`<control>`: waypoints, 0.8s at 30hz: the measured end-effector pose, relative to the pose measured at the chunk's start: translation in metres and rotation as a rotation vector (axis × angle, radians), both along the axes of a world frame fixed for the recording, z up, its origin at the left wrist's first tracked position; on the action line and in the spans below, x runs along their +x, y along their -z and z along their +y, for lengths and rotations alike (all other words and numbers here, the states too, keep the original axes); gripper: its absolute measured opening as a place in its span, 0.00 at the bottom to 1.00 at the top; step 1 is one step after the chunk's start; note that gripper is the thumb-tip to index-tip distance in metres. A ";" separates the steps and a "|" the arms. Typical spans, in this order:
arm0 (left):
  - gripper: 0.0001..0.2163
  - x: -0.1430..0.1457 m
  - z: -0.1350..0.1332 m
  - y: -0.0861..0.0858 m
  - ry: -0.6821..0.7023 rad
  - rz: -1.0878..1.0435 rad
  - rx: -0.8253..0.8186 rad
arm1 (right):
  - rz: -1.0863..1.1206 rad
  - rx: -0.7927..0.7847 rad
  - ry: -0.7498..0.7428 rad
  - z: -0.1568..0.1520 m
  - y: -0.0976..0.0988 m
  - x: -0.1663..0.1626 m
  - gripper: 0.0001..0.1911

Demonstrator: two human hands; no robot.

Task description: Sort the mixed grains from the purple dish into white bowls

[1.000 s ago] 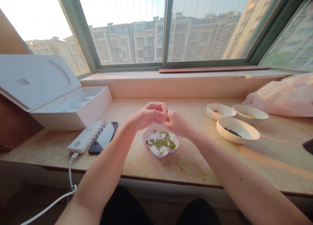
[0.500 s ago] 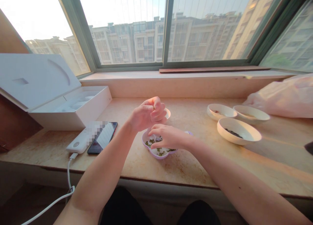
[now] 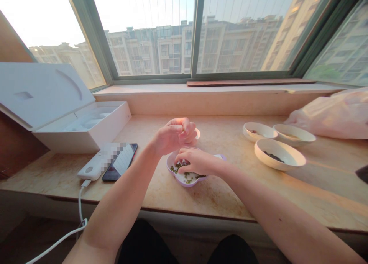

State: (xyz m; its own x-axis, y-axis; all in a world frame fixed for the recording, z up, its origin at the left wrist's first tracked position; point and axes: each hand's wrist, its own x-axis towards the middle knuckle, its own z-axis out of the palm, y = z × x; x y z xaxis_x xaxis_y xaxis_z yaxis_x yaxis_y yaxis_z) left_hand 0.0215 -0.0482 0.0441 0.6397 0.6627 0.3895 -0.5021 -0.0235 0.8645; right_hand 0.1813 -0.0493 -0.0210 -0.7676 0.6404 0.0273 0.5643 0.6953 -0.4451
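A lilac flower-shaped dish [image 3: 176, 176] holds small green beans [image 3: 188, 176] on the stone sill. My right hand [image 3: 195, 161] lies over the dish with its fingertips pinched down among the beans. My left hand [image 3: 172, 135] hovers just above and behind the dish, its fingers curled closed; what it holds is hidden. A small pale dish [image 3: 197, 133] peeks out behind my left hand.
Three cream bowls [image 3: 279, 154] stand at the right, one with dark grains. A pink plastic bag [image 3: 333, 112] lies behind them. An open white box [image 3: 83, 126], a white power bank [image 3: 93, 166] with cable and a phone [image 3: 120, 166] sit at the left.
My right hand has dropped from beside the left hand into the dish and now pinches among the beans. My left hand stays curled above the dish.
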 end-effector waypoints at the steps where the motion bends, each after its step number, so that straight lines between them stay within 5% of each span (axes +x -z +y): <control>1: 0.24 0.000 0.001 0.001 0.002 0.003 -0.001 | 0.002 -0.005 0.001 0.001 0.001 0.000 0.10; 11: 0.16 0.001 0.010 0.006 -0.118 0.084 -0.039 | 0.010 -0.087 0.062 -0.002 -0.003 -0.001 0.05; 16: 0.09 0.008 0.022 0.016 -0.470 0.395 0.063 | 0.010 -0.102 0.050 -0.005 -0.005 0.000 0.06; 21: 0.06 0.009 0.035 0.032 -0.890 0.926 0.393 | -0.041 -0.062 0.075 -0.007 -0.007 -0.001 0.05; 24: 0.08 0.007 0.041 0.039 -0.974 1.143 0.558 | -0.076 -0.051 0.080 -0.006 -0.007 -0.002 0.04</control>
State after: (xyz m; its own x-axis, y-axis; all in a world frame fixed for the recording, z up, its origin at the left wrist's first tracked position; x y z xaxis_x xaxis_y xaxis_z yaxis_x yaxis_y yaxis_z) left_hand 0.0282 -0.0071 0.0054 0.1898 0.9185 0.3470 0.7666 -0.3594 0.5321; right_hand 0.1791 -0.0555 -0.0139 -0.7127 0.6987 -0.0628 0.6503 0.6244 -0.4327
